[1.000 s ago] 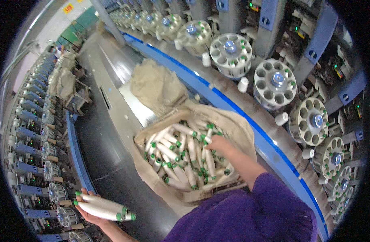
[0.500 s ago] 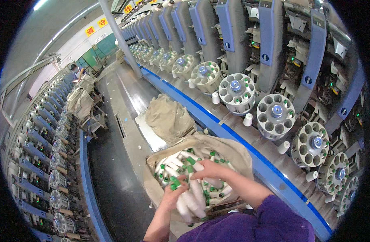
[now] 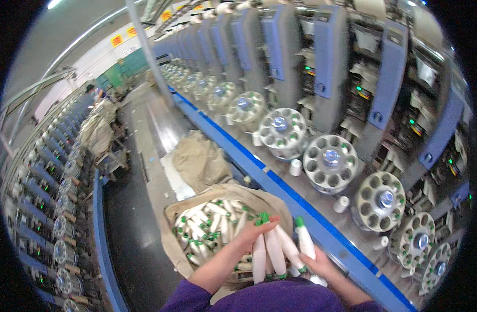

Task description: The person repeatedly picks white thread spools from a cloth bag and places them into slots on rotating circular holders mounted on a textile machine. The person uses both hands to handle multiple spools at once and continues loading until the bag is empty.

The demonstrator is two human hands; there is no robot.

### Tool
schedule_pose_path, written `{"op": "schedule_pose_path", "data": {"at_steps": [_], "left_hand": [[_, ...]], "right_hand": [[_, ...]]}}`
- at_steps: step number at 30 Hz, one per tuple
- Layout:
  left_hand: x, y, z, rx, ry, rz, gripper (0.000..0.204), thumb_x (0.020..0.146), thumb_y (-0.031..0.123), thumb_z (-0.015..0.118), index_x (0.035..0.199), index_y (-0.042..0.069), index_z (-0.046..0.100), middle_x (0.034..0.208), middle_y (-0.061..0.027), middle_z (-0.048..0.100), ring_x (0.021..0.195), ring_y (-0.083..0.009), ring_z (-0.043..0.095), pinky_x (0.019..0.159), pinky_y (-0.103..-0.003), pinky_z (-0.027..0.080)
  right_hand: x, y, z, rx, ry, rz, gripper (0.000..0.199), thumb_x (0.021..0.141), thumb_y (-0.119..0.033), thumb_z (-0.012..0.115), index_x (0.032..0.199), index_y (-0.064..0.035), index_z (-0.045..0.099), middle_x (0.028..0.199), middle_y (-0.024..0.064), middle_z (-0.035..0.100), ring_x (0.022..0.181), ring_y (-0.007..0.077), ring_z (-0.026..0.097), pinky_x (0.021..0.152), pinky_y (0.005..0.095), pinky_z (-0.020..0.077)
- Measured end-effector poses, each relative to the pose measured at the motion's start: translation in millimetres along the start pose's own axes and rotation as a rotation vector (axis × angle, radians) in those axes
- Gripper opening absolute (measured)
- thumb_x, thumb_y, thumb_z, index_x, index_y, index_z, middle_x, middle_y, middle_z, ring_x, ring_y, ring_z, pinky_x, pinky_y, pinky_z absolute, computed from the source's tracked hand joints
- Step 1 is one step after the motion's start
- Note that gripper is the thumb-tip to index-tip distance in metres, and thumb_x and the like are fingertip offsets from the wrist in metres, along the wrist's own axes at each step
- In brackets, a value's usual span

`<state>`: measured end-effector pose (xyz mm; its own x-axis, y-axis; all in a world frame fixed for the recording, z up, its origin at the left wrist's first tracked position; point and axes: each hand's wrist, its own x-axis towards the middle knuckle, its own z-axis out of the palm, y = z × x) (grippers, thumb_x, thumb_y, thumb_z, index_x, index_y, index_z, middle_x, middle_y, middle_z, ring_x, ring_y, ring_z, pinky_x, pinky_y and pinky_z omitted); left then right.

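My left hand [image 3: 251, 236] lies against a bunch of white yarn bobbins with green tips [image 3: 272, 249], held upright above a tan sack [image 3: 176, 252] filled with several more bobbins. My right hand [image 3: 319, 265] grips the lower end of one of these bobbins [image 3: 305, 242], close to the blue rail [image 3: 280, 190] of the machine. Both purple sleeves enter from the lower edge. To the right, round bobbin holders with ringed holes [image 3: 330, 163] line the machine's ledge.
A second tan sack [image 3: 199, 161] lies further along the aisle floor. A row of machines [image 3: 51, 208] runs along the left. Small white spools [image 3: 295, 166] stand on the ledge between the round holders. Another person [image 3: 95, 93] is far down the aisle.
The view lifted from the sack toward the machine on the right. My left hand came across from the left, and both hands raised a bunch of bobbins out of the sack.
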<state>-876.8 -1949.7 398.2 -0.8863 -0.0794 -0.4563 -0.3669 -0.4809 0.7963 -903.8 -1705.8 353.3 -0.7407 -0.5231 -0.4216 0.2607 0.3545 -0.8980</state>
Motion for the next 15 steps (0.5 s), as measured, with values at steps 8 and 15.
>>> {"op": "schedule_pose_path", "data": {"at_steps": [8,15], "left_hand": [[100,52,163,-0.161,-0.144,0.129,0.047,0.076,0.017,0.071,0.112,-0.005,0.051,0.101,-0.0158,0.060,0.083,-0.0249,0.062,0.075,-0.036,0.053],[142,46,238,-0.295,-0.196,0.244,0.035,0.083,0.025,0.060,0.110,0.004,0.053,0.105,-0.0121,0.059,0.095,-0.0249,0.058,0.086,-0.040,0.048]], "right_hand": [[20,-43,-178,0.638,-0.398,-0.107,0.049,0.084,-0.034,0.063,0.121,-0.0069,0.049,0.089,0.0053,0.061,0.049,0.0048,0.044,0.037,0.0162,0.0314],[0,15,-221,1.077,-0.409,-0.054,0.036,0.095,-0.040,0.043,0.077,-0.0093,0.046,0.051,-0.0075,0.029,0.041,0.0033,0.027,0.036,0.0178,0.0212]]}}
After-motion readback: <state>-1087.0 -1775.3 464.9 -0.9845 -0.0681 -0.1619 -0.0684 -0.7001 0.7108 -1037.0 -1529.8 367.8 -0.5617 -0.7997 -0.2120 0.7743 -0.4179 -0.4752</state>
